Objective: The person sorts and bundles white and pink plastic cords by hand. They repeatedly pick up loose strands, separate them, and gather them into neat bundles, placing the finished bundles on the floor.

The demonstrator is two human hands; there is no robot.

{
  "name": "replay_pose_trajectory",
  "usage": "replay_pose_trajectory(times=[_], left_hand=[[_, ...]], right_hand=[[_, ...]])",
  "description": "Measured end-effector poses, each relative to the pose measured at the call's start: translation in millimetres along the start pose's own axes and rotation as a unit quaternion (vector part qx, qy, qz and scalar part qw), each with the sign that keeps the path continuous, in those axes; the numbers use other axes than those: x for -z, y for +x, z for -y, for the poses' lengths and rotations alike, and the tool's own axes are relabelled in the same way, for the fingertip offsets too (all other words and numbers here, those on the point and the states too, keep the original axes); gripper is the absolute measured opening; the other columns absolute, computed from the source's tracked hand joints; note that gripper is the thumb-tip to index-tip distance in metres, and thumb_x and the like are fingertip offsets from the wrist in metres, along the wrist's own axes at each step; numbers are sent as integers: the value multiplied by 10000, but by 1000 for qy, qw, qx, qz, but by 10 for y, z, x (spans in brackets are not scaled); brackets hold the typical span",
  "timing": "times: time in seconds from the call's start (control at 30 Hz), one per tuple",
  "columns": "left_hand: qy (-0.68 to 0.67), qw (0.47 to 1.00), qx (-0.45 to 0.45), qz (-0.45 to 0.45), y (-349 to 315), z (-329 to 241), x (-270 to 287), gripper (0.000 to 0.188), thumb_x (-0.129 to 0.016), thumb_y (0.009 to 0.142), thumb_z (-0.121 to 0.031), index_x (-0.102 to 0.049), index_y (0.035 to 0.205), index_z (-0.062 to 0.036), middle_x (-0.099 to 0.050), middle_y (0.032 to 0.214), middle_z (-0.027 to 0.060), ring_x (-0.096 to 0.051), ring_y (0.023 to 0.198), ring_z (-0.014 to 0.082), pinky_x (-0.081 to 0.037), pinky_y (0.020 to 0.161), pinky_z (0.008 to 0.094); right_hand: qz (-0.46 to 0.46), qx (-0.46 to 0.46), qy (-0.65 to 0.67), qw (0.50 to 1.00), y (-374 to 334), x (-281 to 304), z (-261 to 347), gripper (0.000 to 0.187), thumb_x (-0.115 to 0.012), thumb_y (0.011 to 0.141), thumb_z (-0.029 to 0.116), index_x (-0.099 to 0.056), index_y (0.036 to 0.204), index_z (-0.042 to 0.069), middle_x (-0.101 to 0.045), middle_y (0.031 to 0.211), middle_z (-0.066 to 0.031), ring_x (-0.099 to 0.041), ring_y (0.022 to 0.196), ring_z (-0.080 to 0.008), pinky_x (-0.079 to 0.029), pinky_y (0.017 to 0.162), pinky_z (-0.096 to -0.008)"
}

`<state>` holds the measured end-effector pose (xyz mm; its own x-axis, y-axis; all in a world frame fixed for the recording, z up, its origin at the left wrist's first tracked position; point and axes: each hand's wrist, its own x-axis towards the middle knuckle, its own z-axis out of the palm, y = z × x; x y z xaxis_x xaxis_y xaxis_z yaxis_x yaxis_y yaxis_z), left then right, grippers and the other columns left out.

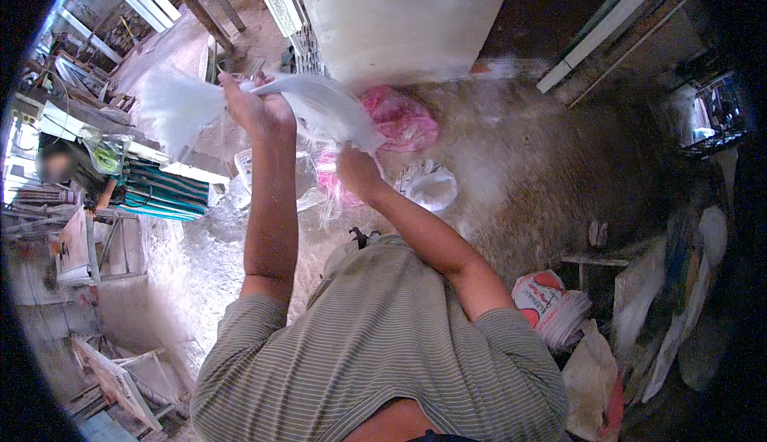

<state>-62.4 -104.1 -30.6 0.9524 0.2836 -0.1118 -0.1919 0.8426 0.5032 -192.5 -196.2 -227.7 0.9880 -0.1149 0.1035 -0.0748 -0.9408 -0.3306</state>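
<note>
Open dusty floor point(519, 170) lies toward three o'clock; a white slab point(399, 18) blocks twelve, pink bags point(399, 118) crowd beneath.

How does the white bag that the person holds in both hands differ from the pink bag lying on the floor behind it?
The white bag is held up in the air, stretched between the left hand and the right hand; the pink bag lies on the dusty floor, touched by no hand. The white bag is pulled long and twisted, while the pink bag sits bunched in a rounded heap. Both look like thin, crumpled plastic.
</note>
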Motion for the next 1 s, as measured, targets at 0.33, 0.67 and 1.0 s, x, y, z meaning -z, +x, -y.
replay_pose_trajectory(times=[0.33,0.67,1.0], left_hand=[[20,994,94,-58,-278,-140,381,312,-511,1013,-333,-382,1109,-67,-417,963,101,-456,853,230,-443,767,394],[0,996,16,89,-112,-741,-127,250,-512,1007,-285,-499,868,-78,-516,799,83,-510,738,242,-446,742,382],[400,859,195,254,-735,571,319,213,-625,946,-332,-583,964,-124,-516,784,-13,-469,640,105,-362,559,256]], right_hand=[[106,-54,-14,993,-403,-527,-758,240,-545,871,185,-686,959,12,-704,941,-183,-696,884,-359,-561,770,-481],[212,-323,141,911,-2455,-1392,-2965,312,-592,852,298,-694,944,17,-679,883,-235,-688,867,-334,-548,777,-455],[31,-153,482,862,-1537,605,-1886,608,-702,839,407,-516,1287,40,-514,1264,-105,-410,1166,-256,-303,990,-405]])
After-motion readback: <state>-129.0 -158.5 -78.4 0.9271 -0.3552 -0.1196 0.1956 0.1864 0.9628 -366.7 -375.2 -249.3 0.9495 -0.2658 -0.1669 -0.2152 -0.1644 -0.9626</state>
